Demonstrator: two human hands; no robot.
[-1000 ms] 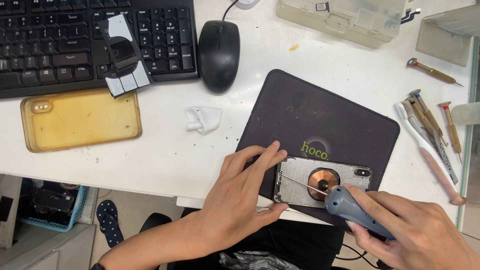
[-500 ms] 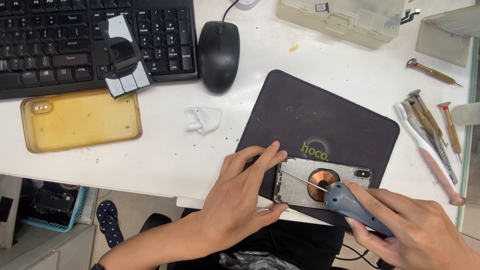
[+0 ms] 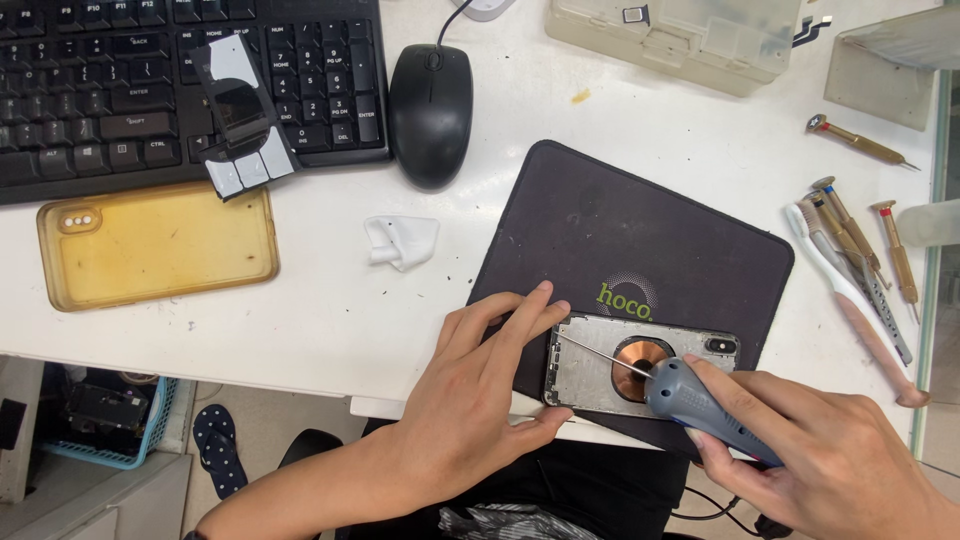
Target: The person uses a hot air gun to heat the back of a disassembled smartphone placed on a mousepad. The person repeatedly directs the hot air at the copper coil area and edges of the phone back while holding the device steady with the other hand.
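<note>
An opened phone back housing, bare metal with a round copper coil, lies at the near edge of a dark work mat. My left hand presses on the housing's left end, fingers over its top corner and thumb under its lower edge. My right hand grips a screwdriver with a grey-blue handle. Its thin shaft slants up to the left, tip near the housing's upper left corner.
A black keyboard with a small phone part on it and a black mouse sit at the back. A yellowed phone case lies left, a white scrap mid-table. Several screwdrivers and a toothbrush lie right, a parts box behind.
The right hand has shifted slightly, and the screwdriver's tip has slid left across the housing toward its upper left corner. The left hand stays put.
</note>
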